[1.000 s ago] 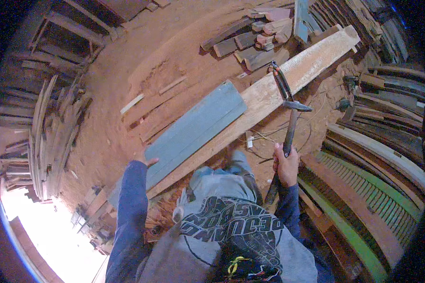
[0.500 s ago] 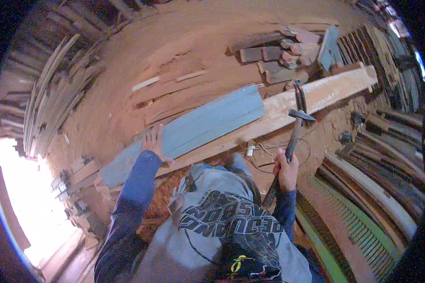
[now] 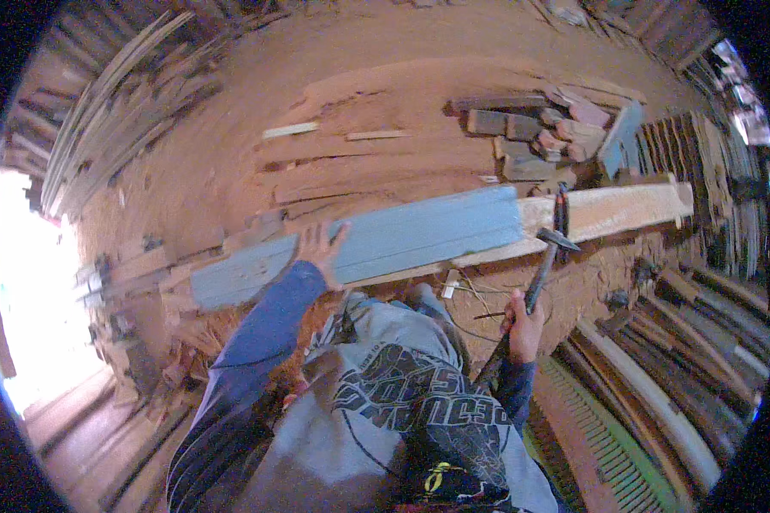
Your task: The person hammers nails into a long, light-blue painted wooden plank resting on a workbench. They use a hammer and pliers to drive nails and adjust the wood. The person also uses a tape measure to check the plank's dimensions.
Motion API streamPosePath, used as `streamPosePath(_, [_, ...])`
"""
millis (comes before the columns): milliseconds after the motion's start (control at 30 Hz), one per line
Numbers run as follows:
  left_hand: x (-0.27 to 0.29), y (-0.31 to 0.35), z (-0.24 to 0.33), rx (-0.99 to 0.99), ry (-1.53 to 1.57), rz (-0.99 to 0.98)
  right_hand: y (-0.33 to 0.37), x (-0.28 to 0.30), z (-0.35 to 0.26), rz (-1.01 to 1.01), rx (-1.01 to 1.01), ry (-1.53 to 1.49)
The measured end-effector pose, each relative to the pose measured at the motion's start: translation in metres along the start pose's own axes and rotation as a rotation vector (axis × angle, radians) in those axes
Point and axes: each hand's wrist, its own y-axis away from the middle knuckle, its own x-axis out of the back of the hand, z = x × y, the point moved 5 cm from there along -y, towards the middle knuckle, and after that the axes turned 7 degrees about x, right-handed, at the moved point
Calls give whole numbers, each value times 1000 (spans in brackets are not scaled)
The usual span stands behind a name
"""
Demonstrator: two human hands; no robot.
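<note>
A long blue-painted board (image 3: pixel 419 224) lies on top of a pale, unpainted plank (image 3: pixel 633 212). My left hand (image 3: pixel 321 250) rests on the blue board left of its middle, fingers spread and pressing flat. In my right hand (image 3: pixel 523 323) is a hammer (image 3: pixel 541 278), gripped by its dark handle with the head up. The hammer head appears just in front of a pair of dark pincers (image 3: pixel 562 209), which lies across the pale plank close to the blue board's right end.
Wood offcuts (image 3: pixel 522 128) are piled beyond the plank, with thin strips (image 3: pixel 291 131) to their left. Stacked boards (image 3: pixel 650 342) line the right side, beside a green slatted piece (image 3: pixel 603 436). Long slats (image 3: pixel 115 111) lean at far left. Thin wire (image 3: pixel 479 295) lies near my feet.
The blue board has slid right along the pale plank, nearer the pincers, with my left hand on it. My view has turned a little. The hammer stays in my right hand.
</note>
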Motion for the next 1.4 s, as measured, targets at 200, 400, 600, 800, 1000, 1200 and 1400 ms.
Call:
streamPosePath(200, [-9,14,19,-42,31,52,-3,-23,-20,-7,17,57])
streamPosePath(400, [-5,16,5,-62,15,39,-5,-48,-41,-178,78,49])
streamPosePath(600, [-5,16,5,-15,27,-3,1,-64,-27,-226,101,88])
streamPosePath(800, [43,22,92,-212,745,-33,3,-97,-31,-403,129,176])
streamPosePath(1000, [64,31,144,-285,745,-16,18,-140,-55,-555,143,161])
streamPosePath(1200, [67,52,116,-232,726,-23,26,-161,-55,-655,65,216])
streamPosePath(1400, [53,66,75,-23,994,93,15,-151,-44,-697,251,323])
